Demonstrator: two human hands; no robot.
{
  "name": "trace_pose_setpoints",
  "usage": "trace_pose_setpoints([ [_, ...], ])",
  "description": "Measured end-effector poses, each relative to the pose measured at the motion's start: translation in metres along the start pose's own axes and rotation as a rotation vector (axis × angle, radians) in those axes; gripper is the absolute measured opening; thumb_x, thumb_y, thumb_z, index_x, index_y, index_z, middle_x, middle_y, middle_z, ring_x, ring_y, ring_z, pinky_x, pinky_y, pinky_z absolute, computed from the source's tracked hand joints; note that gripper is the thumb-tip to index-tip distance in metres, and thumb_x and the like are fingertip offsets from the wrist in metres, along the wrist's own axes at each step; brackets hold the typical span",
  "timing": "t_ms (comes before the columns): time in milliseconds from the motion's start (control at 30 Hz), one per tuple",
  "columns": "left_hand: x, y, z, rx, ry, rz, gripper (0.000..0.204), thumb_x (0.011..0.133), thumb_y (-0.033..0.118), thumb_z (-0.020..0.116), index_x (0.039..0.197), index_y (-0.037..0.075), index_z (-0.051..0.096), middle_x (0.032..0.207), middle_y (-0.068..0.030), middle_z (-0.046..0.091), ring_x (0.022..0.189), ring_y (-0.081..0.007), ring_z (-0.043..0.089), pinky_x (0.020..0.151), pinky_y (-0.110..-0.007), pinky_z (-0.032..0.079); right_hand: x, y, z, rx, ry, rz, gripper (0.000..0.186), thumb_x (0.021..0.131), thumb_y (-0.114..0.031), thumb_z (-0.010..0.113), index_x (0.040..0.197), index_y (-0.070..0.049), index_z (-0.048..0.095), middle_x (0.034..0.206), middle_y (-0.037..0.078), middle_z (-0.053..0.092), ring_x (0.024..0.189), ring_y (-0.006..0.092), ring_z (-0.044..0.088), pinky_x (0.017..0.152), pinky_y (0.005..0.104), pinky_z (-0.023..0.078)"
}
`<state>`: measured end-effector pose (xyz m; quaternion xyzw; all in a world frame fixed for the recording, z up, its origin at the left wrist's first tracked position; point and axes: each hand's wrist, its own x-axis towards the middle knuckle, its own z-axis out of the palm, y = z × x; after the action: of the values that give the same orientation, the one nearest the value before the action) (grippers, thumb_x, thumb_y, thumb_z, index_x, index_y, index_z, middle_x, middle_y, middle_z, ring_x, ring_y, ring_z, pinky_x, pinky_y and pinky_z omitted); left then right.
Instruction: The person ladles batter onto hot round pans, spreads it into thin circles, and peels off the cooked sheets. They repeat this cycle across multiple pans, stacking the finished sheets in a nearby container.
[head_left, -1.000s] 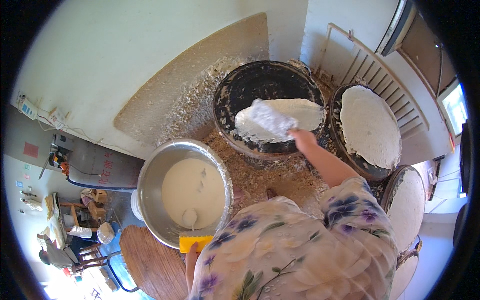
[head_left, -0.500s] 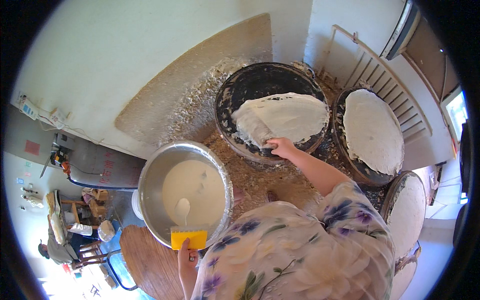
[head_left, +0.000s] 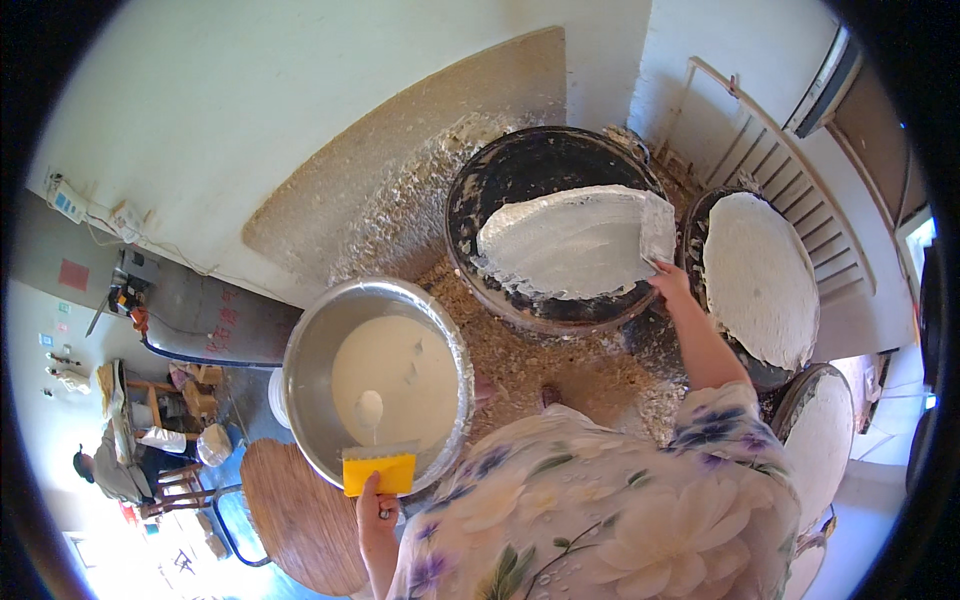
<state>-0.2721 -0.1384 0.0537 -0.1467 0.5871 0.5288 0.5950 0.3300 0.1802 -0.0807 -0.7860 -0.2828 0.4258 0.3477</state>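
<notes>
Change: right hand (head_left: 668, 282) is now lifting the thin white sheet (head_left: 570, 243) at griddle's (head_left: 520, 180) right edge, pinching it.
L hand (head_left: 376, 505): gripping yellow scraper (head_left: 379, 472) w/ metal bowl (head_left: 310, 345), smooth batter (head_left: 393, 375).

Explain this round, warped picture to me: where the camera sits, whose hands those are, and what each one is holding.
The camera is worn on a person's head and looks straight down; its wide lens bends the edges. The flowered clothing at the bottom is the wearer's own.

The left hand holds a yellow scraper over the rim of a metal bowl of pale batter; a small blob of batter hangs from the scraper.

The right hand reaches to a black griddle and grips the edge of a thin white sheet lying on it.

To the right, a finished sheet lies on a round tray. Crumbs are scattered between bowl and griddle.
</notes>
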Motion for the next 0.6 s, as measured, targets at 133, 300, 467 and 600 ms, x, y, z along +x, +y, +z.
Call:
trace_pose_setpoints([
  [133, 0.001, 0.001, 0.003, -0.046, -0.042, -0.015, 0.016, 0.082, 0.018, 0.059, 0.094, 0.011, 0.050, 0.073, -0.0003, 0.053, 0.039, -0.0025, 0.033, 0.030, -0.012, 0.028, -0.030, -0.030, 0.084, 0.439, -0.390, -0.046, 0.054, 0.070, -0.002, 0.064, 0.121, -0.009, 0.050, 0.061, 0.001, 0.048, 0.046, 0.0096, 0.042, 0.040, 0.0281, 0.035],
  [300, 0.005, 0.003, 0.014, -0.051, -0.016, 0.032, 0.017, 0.082, 0.018, 0.060, 0.094, 0.011, 0.050, 0.072, -0.0007, 0.052, 0.039, -0.0029, 0.032, 0.030, -0.012, 0.028, -0.079, -0.071, 0.156, -0.669, -0.447, -0.769, 0.030, 0.070, -0.010, 0.063, 0.100, -0.010, 0.062, 0.081, 0.010, 0.062, 0.071, 0.0218, 0.059, 0.059, 0.0317, 0.047],
  [467, 0.008, 0.005, 0.019, -0.048, 0.000, 0.025, 0.018, 0.082, 0.018, 0.060, 0.095, 0.011, 0.049, 0.074, -0.0010, 0.052, 0.039, -0.0031, 0.032, 0.029, -0.012, 0.028, -0.029, -0.088, 0.125, -0.648, -0.214, -0.473, 0.030, 0.079, -0.035, 0.050, 0.089, -0.010, 0.064, 0.091, 0.018, 0.062, 0.084, 0.0304, 0.060, 0.074, 0.0408, 0.045],
  [600, 0.008, 0.006, 0.018, -0.061, 0.019, 0.028, 0.019, 0.081, 0.017, 0.060, 0.095, 0.011, 0.049, 0.074, -0.0010, 0.053, 0.038, -0.0031, 0.031, 0.029, -0.012, 0.028, 0.024, -0.055, 0.026, -0.741, 0.137, -0.457, 0.027, 0.083, -0.029, 0.046, 0.090, -0.011, 0.064, 0.090, 0.017, 0.062, 0.085, 0.0292, 0.060, 0.073, 0.0435, 0.045],
])
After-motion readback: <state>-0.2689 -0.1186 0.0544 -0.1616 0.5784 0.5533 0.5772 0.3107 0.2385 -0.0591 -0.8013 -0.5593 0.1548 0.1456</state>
